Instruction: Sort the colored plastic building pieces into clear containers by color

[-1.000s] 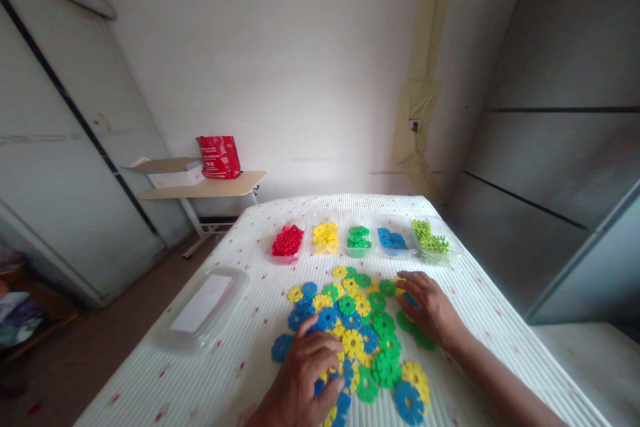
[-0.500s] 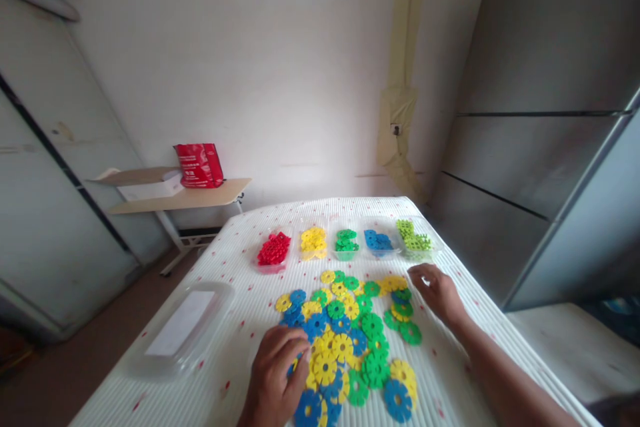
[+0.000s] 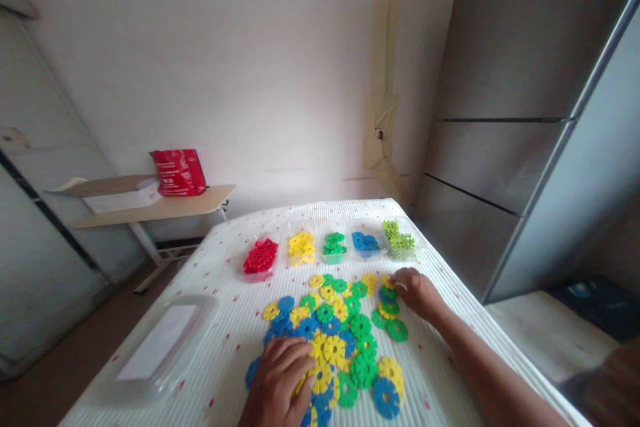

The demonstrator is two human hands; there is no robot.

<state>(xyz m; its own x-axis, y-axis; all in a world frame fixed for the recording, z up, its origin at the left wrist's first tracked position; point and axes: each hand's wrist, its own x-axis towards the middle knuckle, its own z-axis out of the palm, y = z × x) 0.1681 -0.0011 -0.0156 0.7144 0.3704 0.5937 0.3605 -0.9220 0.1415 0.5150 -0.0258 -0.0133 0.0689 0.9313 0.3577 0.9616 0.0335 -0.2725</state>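
Observation:
Notched plastic discs (image 3: 334, 349) in yellow, blue and green lie in a loose, overlapping spread on the table. My left hand (image 3: 280, 380) rests palm down on the near left of the spread, fingers stretched over yellow and blue discs. At the far right edge, my right hand (image 3: 419, 295) has its fingertips drawn together at a yellow disc (image 3: 387, 281). Part of that disc is hidden by the fingers. Just below it, blue, yellow and green discs overlap. A blue disc (image 3: 387, 397) lies nearer me, partly over yellow ones.
Clear tubs stand in a row behind the spread, holding red pieces (image 3: 261, 256), yellow pieces (image 3: 301, 246), green pieces (image 3: 335, 245), blue pieces (image 3: 365, 242) and light green pieces (image 3: 399, 236). A clear lid (image 3: 197, 333) with white paper lies left. A refrigerator (image 3: 480, 167) stands right.
The view has turned slightly right. My right hand has closed in on the yellow disc, and the yellow discs there now lie apart. My left hand's fingers have stretched out over the pile.

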